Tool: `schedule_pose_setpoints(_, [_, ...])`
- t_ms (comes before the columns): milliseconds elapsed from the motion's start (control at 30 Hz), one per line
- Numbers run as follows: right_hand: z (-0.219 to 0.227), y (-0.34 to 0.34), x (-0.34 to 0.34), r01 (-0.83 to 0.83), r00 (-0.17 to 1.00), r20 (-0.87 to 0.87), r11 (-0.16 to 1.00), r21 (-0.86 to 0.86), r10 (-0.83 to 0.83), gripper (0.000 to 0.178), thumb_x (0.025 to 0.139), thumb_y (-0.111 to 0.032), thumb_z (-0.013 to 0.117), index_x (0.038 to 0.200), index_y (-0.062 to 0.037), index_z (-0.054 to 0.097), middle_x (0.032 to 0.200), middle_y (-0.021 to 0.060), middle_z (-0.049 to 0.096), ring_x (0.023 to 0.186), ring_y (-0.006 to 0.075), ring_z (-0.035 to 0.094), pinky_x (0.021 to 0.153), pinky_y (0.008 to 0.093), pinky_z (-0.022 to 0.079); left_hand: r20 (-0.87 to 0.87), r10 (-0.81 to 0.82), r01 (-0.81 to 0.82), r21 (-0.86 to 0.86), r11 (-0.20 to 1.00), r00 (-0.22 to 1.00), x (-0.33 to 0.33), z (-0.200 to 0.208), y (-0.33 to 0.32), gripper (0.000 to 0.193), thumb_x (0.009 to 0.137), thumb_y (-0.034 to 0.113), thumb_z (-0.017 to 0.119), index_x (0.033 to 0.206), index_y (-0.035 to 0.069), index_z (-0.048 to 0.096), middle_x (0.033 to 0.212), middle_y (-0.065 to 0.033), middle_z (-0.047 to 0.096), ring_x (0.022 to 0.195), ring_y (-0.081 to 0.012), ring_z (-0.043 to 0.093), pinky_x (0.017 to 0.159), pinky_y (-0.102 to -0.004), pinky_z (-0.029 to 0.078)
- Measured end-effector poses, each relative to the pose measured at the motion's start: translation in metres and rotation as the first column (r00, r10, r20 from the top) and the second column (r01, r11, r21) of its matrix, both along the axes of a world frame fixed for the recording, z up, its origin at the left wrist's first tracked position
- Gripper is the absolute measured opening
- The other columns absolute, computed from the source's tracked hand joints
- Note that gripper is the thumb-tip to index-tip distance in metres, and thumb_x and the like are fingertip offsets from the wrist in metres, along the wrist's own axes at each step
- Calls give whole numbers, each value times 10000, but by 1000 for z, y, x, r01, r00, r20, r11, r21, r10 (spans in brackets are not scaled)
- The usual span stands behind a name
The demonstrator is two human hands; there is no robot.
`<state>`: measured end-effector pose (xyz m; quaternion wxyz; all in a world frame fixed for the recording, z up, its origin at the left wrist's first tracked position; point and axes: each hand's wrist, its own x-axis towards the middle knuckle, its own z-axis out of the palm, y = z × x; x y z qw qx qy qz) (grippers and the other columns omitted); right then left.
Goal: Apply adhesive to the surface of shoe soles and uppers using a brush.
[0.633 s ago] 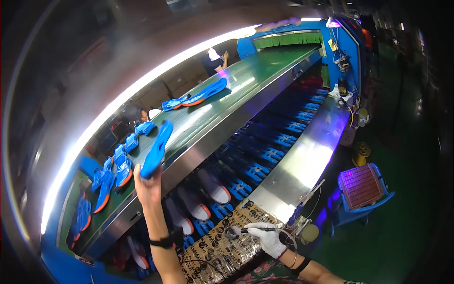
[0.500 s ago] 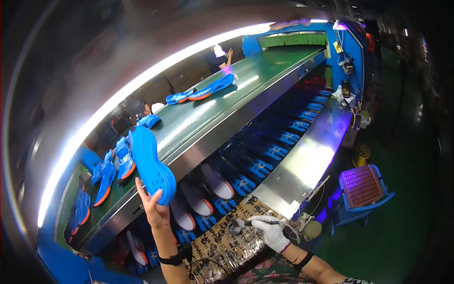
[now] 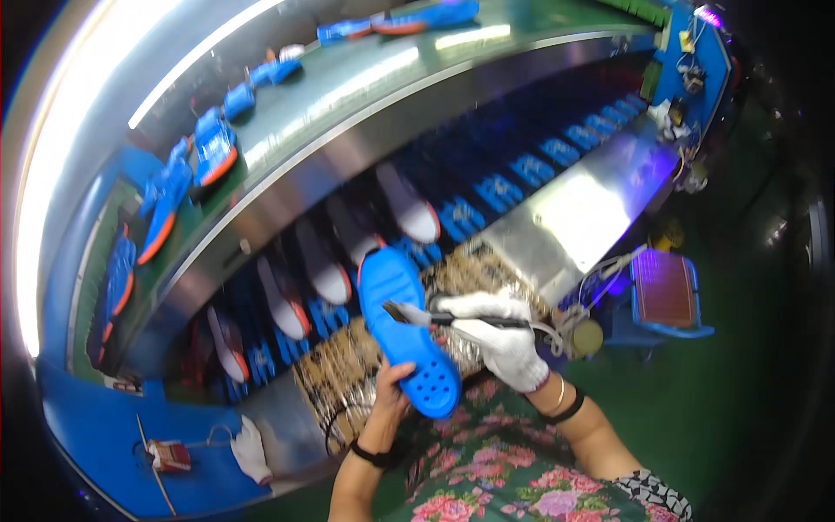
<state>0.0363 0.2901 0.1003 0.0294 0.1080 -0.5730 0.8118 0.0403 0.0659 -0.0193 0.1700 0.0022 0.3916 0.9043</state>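
Since the earlier frames, the blue shoe sole [image 3: 402, 329] had come down from the upper conveyor shelf [image 3: 365, 96], where the left hand [image 3: 389, 398] had been lifting it, to a spot in front of the person's chest, over the foil-covered work surface [image 3: 348, 374]. Meanwhile the right hand [image 3: 500, 335], in a white glove, had risen from the bench to meet it, carrying a small brush [image 3: 435, 317].

At this moment the bare left hand was curled around the sole from underneath at its lower end, fingers closed on the edge. The sole faced upward toward the camera, showing a round pattern of holes at the near end. Its long axis ran roughly from the near end by the left hand up and slightly left to the far end, which pointed toward the row of white-and-orange soles [image 3: 326, 270] standing in the lower rack. The gloved right hand was closed around the brush handle, and the bristle tip lay against the middle of the sole, coming in from the right.

Other blue and orange soles [image 3: 213, 148] lay along the upper shelf. A spare white glove [image 3: 250, 448] rested on the blue ledge at lower left.
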Motion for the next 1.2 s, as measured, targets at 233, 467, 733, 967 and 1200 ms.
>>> schedule_pose_setpoints(233, [-25, -12, -28, 204, 905, -417, 945, 256, -83, 230, 802, 20, 785, 1030, 16, 758, 963, 131, 745, 878, 190, 719, 779, 316, 584, 327, 141, -223, 230, 947, 935, -12, -2, 32, 1094, 838, 906, 364, 1548, 74, 326, 1439, -174, 537, 1279, -373, 565, 1084, -544, 465])
schedule_pose_setpoints(467, [-18, -24, -38, 445, 730, -669, 842, 307, -142, 247, 776, 12, 778, 1021, -15, 769, 984, 148, 756, 838, 237, 723, 728, 338, 567, -279, -94, 259, 649, 716, 956, 3, -20, 33, 943, 944, 823, 240, 1605, 150, 266, 1586, -93, 388, 1404, -297, 426, 1189, -468, 336])
schedule_pose_setpoints(733, [-29, -34, -4, 315, 708, -701, 849, 425, 88, 261, 757, -17, 800, 1006, -93, 779, 986, 113, 760, 869, 255, 730, 772, 368, 569, 111, 156, -154, -26, 988, 981, 16, -1, 35, 1030, 894, 879, 240, 1609, 139, 235, 1597, -93, 381, 1449, -288, 390, 1216, -459, 296])
schedule_pose_setpoints(967, [-44, -27, -9, 453, 622, -782, 795, 403, 42, 278, 794, -23, 765, 1069, -65, 765, 1084, 150, 749, 964, 288, 726, 820, 378, 564, 68, 109, -109, -3, 994, 992, 11, -8, 24, 1028, 887, 881, 230, 1613, 153, 227, 1597, -107, 380, 1432, -303, 414, 1189, -489, 343])
schedule_pose_setpoints(1200, [-46, -8, -16, 342, 741, -669, 887, 310, -51, 247, 795, -53, 781, 1040, -71, 762, 1046, 135, 757, 917, 286, 723, 806, 377, 560, 27, 220, -214, -140, 967, 975, -2, 4, 24, 1033, 875, 891, 261, 1565, 125, 320, 1516, -116, 468, 1338, -307, 502, 1143, -484, 407])
